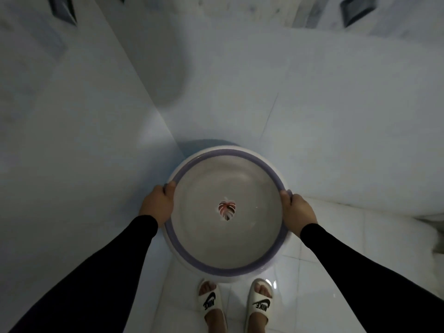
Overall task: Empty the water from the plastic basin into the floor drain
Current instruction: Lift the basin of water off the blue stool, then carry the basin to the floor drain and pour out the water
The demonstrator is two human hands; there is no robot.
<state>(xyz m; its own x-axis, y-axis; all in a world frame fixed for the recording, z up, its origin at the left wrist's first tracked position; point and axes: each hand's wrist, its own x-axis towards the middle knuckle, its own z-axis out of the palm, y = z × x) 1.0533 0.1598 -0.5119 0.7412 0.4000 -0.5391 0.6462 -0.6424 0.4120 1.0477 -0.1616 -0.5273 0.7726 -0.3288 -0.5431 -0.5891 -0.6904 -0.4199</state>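
Observation:
A round white plastic basin [228, 239] with a purple rim is held level in front of me, above the floor. A red leaf print shows at the middle of its bottom through the water. My left hand [158, 204] grips the rim on the left side, thumb inside. On the opposite side my right hand [298, 212] grips the rim the same way. No floor drain is visible.
Two white tiled walls meet in a corner [165, 123] just beyond the basin. The white tiled floor [319, 265] looks glossy. My feet in white slides [260, 301] stand right under the basin's near edge.

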